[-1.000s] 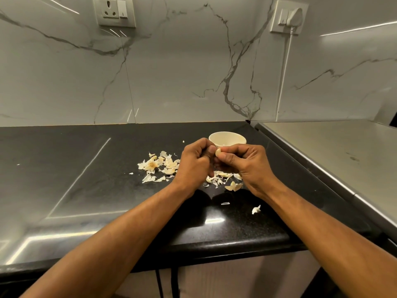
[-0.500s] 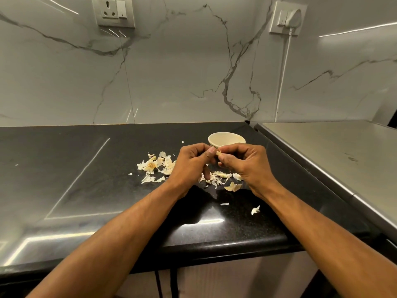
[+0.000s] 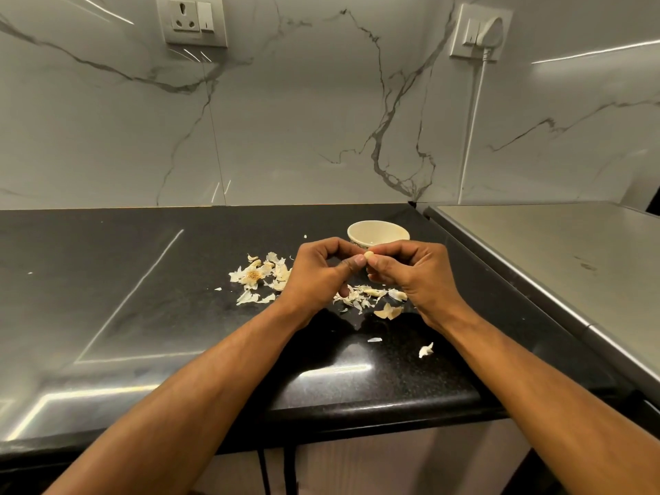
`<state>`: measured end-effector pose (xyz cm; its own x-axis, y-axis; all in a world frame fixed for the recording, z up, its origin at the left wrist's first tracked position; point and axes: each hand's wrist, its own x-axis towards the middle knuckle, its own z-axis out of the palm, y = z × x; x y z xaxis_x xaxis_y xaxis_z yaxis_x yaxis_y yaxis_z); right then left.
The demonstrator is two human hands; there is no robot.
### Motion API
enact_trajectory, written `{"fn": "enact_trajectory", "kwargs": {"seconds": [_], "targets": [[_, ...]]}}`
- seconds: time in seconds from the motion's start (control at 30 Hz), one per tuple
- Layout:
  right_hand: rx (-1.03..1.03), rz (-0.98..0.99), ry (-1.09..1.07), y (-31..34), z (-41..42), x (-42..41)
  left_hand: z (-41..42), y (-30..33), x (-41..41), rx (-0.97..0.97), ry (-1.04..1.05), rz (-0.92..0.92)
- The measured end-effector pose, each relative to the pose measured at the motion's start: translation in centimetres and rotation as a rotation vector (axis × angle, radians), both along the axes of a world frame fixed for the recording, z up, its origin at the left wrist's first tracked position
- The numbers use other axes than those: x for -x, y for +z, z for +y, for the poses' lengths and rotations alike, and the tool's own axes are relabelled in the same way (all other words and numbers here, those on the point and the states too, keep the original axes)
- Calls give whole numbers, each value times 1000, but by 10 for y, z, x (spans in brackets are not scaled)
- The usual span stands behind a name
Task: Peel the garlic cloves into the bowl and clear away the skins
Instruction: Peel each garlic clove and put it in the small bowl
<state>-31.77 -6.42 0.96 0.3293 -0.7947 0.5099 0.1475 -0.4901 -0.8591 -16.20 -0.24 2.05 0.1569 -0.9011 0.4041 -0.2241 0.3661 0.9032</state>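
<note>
Here both hands meet above the table: the right hand pinches a clove in curled fingers, the left hand pinching at it too. The bowl stands just behind, toward the back edge; skins lie scattered beneath.

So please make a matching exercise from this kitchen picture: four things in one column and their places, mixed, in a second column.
Things:
1. garlic clove
2. bowl
3. skins
4. plug

Places:
A. in the wall socket
B. scattered on the black counter
C. between the fingertips of both hands
D. on the counter just behind the hands

Pairs: 1-C, 2-D, 3-B, 4-A
</note>
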Motion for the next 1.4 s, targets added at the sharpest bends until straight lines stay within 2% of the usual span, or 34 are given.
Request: {"fn": "enact_trajectory", "kwargs": {"seconds": [0.37,0.77,0.87,0.97,1.1,1.2,1.33,1.4], "targets": [[-72,28,82,2,3,1,-3,-3,-8,179,-8,-192],[-55,88,91,4,5,1,1,2,-5,59,18,-2],[-51,86,92,4,5,1,1,3,-6,47,26,-1],[-72,55,82,4,5,1,-2,2,-11,46,97,-71],[-90,37,63,3,4,0,-10,1,-27,69,311,-276],[-99,48,62,3,3,1,-11,1,-38,8,395,-364],[-104,51,63,3,5,1,-9,1,-35,-127,356,-393],[-105,51,59,4,5,1,-5,3,-29,-112,284,-378]]}}
